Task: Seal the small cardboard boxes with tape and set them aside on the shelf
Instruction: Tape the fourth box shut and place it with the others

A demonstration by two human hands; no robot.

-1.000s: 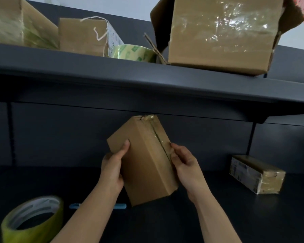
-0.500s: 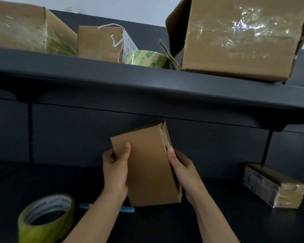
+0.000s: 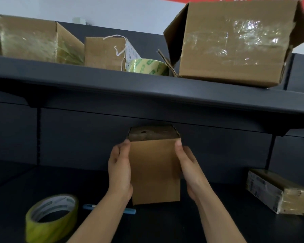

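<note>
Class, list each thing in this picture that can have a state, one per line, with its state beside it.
Small box: upright, held between both hands, top end taped.
Left hand: gripping the box's left side.
Right hand: gripping the box's right side.
Tape roll: lying on the work surface, untouched.
Big box: on the shelf, tilted, side flap open.
Wrapped box: taped shut, lying at right.

Matt brown cardboard box (image 3: 154, 171), glossy crinkled tape on the large carton (image 3: 232, 41), smooth matt dark shelf (image 3: 147, 86).

The small box (image 3: 154, 171) has turned from tilted to upright, square-on between both hands.
</note>
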